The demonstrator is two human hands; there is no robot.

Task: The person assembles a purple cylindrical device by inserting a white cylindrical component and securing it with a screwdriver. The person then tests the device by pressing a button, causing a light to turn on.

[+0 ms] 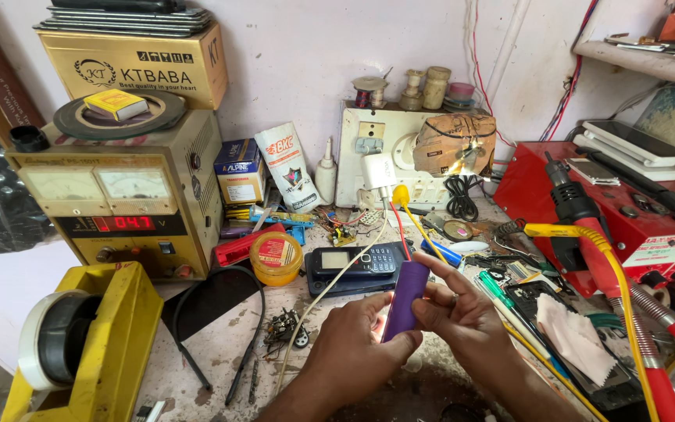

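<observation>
purple cylindrical battery cell [405, 298], upright, slightly tilted, above cluttered bench, red wire at top end

Purple cylindrical cell [405, 298], yellow tape dispenser [111, 336], beige power supply [123, 195] with red digits, red hot-air station [626, 207], yellow round tin [276, 258], black keypad phone [357, 264].

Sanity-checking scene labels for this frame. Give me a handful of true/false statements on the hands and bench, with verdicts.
1. Both hands hold the purple cylinder. True: left hand and right hand grip it together.
2. The cylinder lies flat on the bench. False: it is held roughly upright above the bench.
3. A keypad phone lies beyond the hands. True.
4. The yellow tape dispenser sits at the right. False: it is at the left.
5. The power supply shows a lit red display. True.
</observation>
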